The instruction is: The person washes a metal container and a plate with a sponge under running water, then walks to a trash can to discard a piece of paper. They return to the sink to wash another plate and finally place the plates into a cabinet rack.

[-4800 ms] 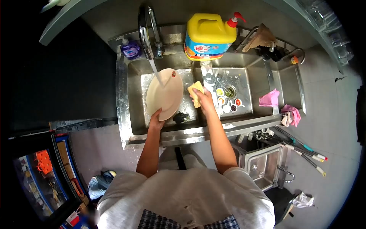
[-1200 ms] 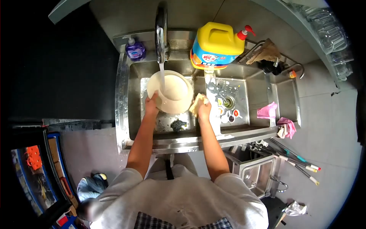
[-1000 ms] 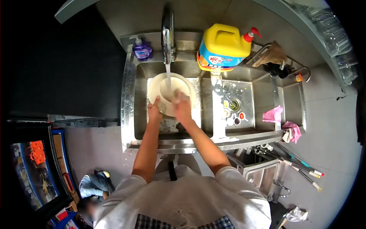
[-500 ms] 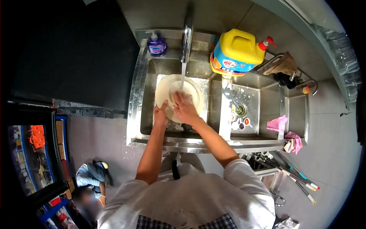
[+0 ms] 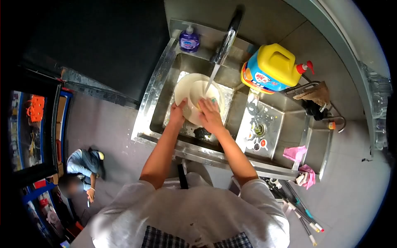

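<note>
Two hands meet on one plate (image 5: pixel 193 87), tilted under the tap (image 5: pixel 226 38) stream in the sink (image 5: pixel 159 89) left basin: left hand (image 5: pixel 178 114) clamps its near rim, right hand (image 5: pixel 211 117) beside it presses the face, grip undiscernible.

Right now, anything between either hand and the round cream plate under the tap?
Nothing visible: left hand grips the round cream plate by its rim; right hand presses on its face. Only the water stream lands on it.
</note>
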`<state>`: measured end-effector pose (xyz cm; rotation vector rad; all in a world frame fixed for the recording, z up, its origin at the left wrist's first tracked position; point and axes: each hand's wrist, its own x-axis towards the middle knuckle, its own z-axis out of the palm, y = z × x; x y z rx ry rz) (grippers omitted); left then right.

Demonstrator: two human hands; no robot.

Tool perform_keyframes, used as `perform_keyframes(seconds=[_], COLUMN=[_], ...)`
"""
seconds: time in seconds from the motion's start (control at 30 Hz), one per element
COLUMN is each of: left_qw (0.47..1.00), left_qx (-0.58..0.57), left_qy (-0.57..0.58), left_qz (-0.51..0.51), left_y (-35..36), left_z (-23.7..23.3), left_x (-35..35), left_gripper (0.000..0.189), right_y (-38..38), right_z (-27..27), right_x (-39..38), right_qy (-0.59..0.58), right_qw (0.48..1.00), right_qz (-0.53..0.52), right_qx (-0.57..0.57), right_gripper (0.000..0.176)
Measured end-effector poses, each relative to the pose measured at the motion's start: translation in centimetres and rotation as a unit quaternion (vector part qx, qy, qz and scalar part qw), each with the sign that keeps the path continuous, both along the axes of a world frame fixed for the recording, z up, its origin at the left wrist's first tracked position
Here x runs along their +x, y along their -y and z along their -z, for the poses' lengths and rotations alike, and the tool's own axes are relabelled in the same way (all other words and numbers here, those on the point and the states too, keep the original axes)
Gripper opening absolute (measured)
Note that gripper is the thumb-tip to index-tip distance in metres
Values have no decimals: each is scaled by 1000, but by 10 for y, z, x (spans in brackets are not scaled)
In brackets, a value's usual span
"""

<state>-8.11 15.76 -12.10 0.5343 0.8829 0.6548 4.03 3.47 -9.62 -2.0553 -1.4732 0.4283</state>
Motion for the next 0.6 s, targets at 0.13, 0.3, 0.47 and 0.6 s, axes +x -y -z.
perform_keyframes(seconds=[0.13, 0.3, 0.47, 0.6], left_qw=[999, 998, 992, 991], left_qx=[-10, -38, -79, -91], left_qy=[29, 46, 81, 87], left_qz=[-38, -29, -52, -54], left_y=[7, 14, 16, 17], left_z=[-1, -10, 13, 19], left_x=[17, 27, 26, 25], left_gripper=[27, 36, 46, 47], right_y=[17, 34, 80, 115], right_z=[25, 36, 11, -26], right_x=[40, 72, 85, 82], right_qy=[-18, -129, -448, -123], right_qw=[981, 929, 772, 906], right_qz=[161, 307, 411, 360], right_qx=[106, 158, 185, 185], right_gripper=[38, 30, 39, 45])
